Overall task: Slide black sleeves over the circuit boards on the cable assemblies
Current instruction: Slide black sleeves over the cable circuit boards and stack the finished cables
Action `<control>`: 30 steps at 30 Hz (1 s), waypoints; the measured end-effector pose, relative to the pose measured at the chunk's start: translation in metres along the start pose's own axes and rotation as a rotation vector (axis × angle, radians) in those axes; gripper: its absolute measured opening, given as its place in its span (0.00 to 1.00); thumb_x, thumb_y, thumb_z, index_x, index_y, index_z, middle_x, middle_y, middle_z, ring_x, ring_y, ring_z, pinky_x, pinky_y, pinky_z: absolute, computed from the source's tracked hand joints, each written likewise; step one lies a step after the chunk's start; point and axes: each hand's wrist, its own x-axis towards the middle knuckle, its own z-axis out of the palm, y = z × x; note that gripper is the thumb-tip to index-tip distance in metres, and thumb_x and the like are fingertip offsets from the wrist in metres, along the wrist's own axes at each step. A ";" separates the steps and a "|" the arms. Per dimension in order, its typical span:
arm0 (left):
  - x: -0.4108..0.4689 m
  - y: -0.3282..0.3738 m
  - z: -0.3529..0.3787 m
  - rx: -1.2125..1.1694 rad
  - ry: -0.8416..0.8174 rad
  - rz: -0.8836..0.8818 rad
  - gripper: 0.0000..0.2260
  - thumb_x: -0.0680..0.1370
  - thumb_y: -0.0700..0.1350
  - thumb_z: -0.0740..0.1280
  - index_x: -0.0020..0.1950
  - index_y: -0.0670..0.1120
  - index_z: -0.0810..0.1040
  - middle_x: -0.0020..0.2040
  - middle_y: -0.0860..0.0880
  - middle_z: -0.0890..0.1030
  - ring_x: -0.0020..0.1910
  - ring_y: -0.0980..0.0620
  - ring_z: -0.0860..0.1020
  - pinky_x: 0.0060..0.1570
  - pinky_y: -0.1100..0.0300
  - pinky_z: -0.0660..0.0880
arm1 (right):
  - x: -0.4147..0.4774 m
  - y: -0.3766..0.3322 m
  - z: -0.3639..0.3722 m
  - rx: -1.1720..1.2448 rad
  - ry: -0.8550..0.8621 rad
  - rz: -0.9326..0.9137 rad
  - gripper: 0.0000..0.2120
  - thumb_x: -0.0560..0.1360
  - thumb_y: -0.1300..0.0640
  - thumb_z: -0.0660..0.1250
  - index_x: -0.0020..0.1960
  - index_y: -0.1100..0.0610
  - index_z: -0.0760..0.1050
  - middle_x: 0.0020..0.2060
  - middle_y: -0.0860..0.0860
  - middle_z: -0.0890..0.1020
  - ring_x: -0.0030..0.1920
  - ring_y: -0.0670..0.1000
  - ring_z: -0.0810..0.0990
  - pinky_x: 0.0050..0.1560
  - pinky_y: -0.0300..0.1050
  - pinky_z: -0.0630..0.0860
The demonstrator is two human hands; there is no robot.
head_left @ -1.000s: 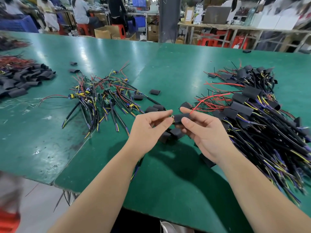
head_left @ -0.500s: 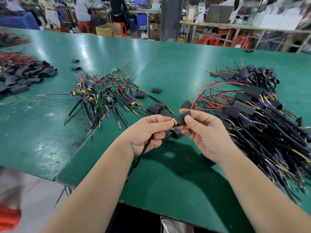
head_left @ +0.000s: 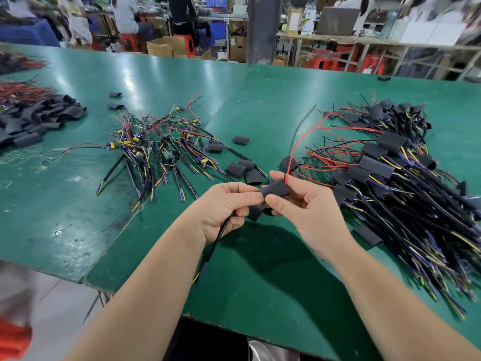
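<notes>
Both busy: our left hand (head_left: pixel 221 209) grips the cable (head_left: pixel 220 231), right hand (head_left: pixel 309 212) pinches the black sleeve (head_left: pixel 276 190), board apparently inside, so next we'd nudge it fully on.

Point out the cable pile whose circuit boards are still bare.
The middle pile: its green boards show uncovered. The right pile already wears black sleeves.

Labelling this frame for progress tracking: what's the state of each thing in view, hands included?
left hand, grips black cable, fingertips at the sleeve's end
right hand, pinches black sleeve
black sleeve, on the held assembly, board hidden, red wire exits its far end
middle pile, boards bare, unsleeved
right pile, sleeved
loose sleeves, empty, lying on table
</notes>
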 end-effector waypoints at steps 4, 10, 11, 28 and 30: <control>0.001 -0.001 0.002 -0.006 0.024 0.050 0.12 0.67 0.36 0.71 0.25 0.47 0.77 0.26 0.50 0.73 0.21 0.58 0.66 0.18 0.69 0.61 | -0.003 0.004 0.003 0.056 -0.017 0.059 0.19 0.73 0.55 0.68 0.62 0.41 0.73 0.44 0.46 0.82 0.44 0.43 0.79 0.44 0.37 0.77; 0.002 -0.001 -0.002 0.007 0.123 0.197 0.17 0.72 0.34 0.69 0.25 0.46 0.73 0.24 0.50 0.74 0.20 0.58 0.67 0.19 0.69 0.63 | -0.007 0.005 0.011 -0.253 -0.023 -0.066 0.21 0.81 0.58 0.59 0.68 0.38 0.61 0.46 0.48 0.73 0.37 0.37 0.73 0.45 0.29 0.72; 0.002 -0.002 -0.001 0.059 0.121 0.203 0.17 0.73 0.34 0.69 0.25 0.46 0.75 0.24 0.50 0.74 0.20 0.58 0.67 0.19 0.69 0.64 | -0.006 0.002 0.013 -0.103 0.039 -0.036 0.18 0.80 0.60 0.60 0.64 0.41 0.69 0.48 0.52 0.76 0.38 0.38 0.75 0.43 0.32 0.74; -0.003 -0.002 0.005 0.048 -0.007 0.229 0.12 0.71 0.34 0.70 0.44 0.46 0.70 0.29 0.48 0.77 0.23 0.54 0.71 0.24 0.65 0.70 | -0.007 -0.008 0.011 0.218 0.176 0.117 0.09 0.65 0.64 0.74 0.43 0.56 0.78 0.35 0.49 0.84 0.35 0.46 0.80 0.36 0.38 0.76; -0.002 -0.001 0.007 0.016 0.014 0.234 0.08 0.76 0.34 0.66 0.45 0.47 0.72 0.29 0.49 0.78 0.24 0.56 0.72 0.25 0.66 0.71 | -0.008 -0.013 0.014 0.341 0.219 0.206 0.08 0.71 0.67 0.70 0.45 0.56 0.79 0.36 0.51 0.85 0.36 0.49 0.83 0.35 0.38 0.77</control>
